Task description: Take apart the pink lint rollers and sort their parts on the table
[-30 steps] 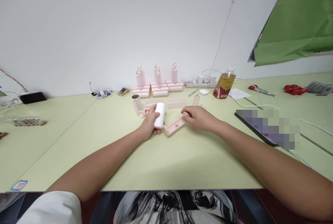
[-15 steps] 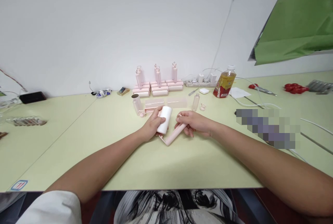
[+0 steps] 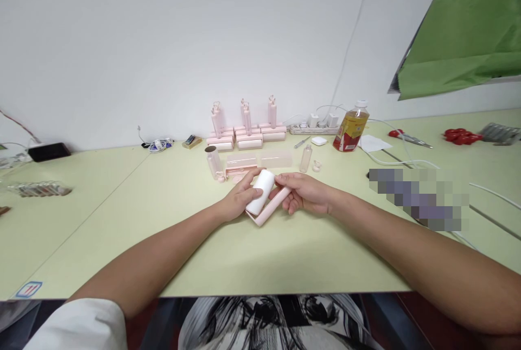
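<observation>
My left hand [image 3: 237,202] is wrapped round a white roll [image 3: 261,198], which lies tilted against a pink holder [image 3: 272,208]. My right hand [image 3: 306,193] grips the upper end of that pink holder from the right. The roll rests along the holder, both just above the pale green table [image 3: 252,252]. Right behind my hands lie a clear plastic cover [image 3: 277,160], a pink part [image 3: 237,172] and a small clear tube with a dark end [image 3: 213,161].
Several pink rollers [image 3: 247,134] stand at the back by the wall. A yellow bottle [image 3: 350,129], a power strip [image 3: 315,128], a small clear bottle [image 3: 304,158] and cables lie to the right. Red objects [image 3: 461,137] sit far right, a black box [image 3: 48,151] far left.
My left hand has brought the white roll rightwards and tilted it onto the pink holder. My right hand lifted the holder's end and turned it toward the roll.
</observation>
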Available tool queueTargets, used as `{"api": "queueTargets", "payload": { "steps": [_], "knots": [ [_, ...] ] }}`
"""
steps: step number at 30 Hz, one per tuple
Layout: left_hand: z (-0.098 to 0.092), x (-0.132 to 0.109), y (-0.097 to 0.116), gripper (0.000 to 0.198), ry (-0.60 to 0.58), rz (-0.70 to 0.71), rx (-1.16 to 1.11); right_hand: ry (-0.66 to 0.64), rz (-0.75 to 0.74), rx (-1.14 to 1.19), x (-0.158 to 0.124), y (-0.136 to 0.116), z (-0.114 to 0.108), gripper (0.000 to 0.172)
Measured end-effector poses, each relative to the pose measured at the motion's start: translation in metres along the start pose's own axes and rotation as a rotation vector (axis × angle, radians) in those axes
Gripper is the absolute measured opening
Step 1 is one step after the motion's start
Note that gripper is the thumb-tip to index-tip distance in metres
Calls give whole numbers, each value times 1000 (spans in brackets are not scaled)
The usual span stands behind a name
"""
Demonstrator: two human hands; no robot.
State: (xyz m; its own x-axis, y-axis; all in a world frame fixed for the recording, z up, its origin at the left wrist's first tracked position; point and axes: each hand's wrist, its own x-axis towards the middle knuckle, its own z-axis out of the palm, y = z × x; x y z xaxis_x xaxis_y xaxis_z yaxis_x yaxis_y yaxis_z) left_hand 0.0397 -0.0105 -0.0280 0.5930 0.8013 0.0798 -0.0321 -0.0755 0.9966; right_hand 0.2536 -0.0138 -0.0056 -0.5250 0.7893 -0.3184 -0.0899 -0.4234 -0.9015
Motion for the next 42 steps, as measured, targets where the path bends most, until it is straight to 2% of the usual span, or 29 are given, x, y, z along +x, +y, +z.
{"api": "queueTargets", "payload": {
  "steps": [4, 8, 12, 23, 27, 32, 35, 38, 42],
  "knots": [
    [-4, -1, 1, 72, -82, 5, -50, -85, 24, 79, -4, -4, 2, 35],
    [-6, -3, 3, 75, -152, 8, -34, -124, 39, 39, -5, -4, 3, 47],
    [-7, -5, 8, 70, -216, 48, 88, -110, 56, -20, -5, -1, 5, 42],
    [-13, -5, 22, 60, -238, 206, 575, -203, 82, -28, -6, -1, 0, 40],
    [-12, -5, 23, 58, -278, 257, 647, -209, 55, -26, -7, -2, 0, 43],
    [-12, -5, 22, 58, -276, 222, 688, -150, 26, -99, -5, 0, -3, 45],
    [-16, -3, 22, 57, -248, 203, 718, -74, -36, -174, -2, 3, -5, 44],
    [-18, -2, 22, 55, -215, 188, 709, -5, -161, -248, -1, 3, -5, 41],
    [-18, -2, 22, 53, -168, 200, 671, -5, -310, -344, -2, 1, -4, 42]
  ]
}}
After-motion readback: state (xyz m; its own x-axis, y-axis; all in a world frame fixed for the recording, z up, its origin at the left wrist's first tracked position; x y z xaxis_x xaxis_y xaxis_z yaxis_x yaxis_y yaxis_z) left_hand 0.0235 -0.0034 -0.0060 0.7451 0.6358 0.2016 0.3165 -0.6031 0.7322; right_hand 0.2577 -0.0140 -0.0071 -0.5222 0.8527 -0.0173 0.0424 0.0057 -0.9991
